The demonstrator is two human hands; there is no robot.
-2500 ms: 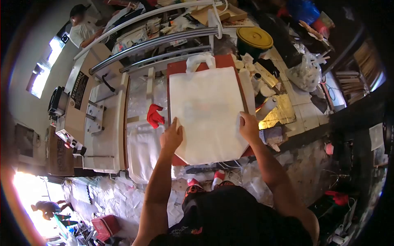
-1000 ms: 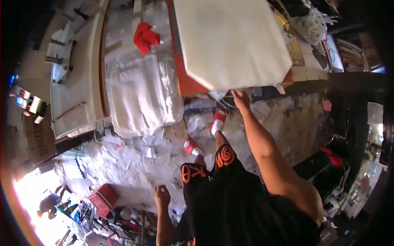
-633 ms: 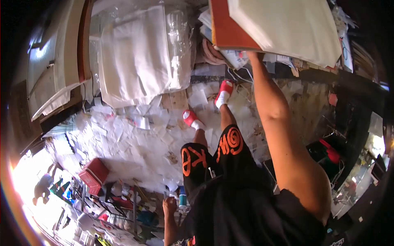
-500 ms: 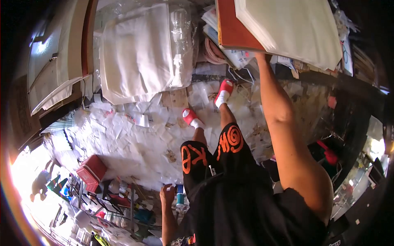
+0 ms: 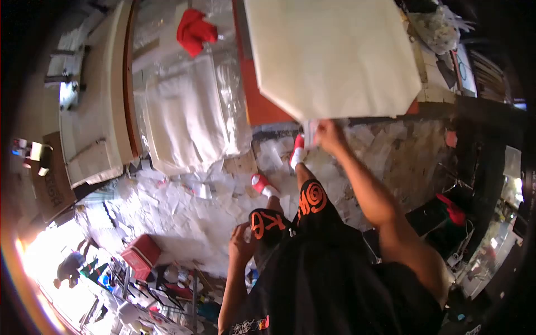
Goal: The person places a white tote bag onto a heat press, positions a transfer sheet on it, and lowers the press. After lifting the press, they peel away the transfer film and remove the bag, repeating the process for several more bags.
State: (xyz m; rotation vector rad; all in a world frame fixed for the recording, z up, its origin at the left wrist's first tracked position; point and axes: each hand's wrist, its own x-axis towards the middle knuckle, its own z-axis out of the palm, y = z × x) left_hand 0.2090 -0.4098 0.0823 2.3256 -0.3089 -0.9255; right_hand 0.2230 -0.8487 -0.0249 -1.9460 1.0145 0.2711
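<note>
A thick stack of off-white sheets (image 5: 335,61) with slanted corners lies on a red-brown board (image 5: 268,111) at the top middle. At the stack's near edge, my right hand (image 5: 330,137) pinches a thin whitish scrap (image 5: 310,134) that hangs over the floor. My left hand (image 5: 241,243) is low beside my left thigh, its fingers loosely bent and nothing visible in them. Left of the board lies another pile of white sheets (image 5: 187,114) in clear plastic, with a red cloth (image 5: 195,32) beyond it.
Whitish scraps cover much of the floor (image 5: 195,234) around my feet. A red box (image 5: 140,254) stands at the lower left near cluttered racks (image 5: 167,293). Another person (image 5: 71,268) shows in the bright opening. A cream panel (image 5: 97,106) stands at the left.
My right hand has come back from under the stack's edge and now shows a whitish scrap. My left hand has risen closer to my thigh. The view has shifted, bringing the red cloth into sight.
</note>
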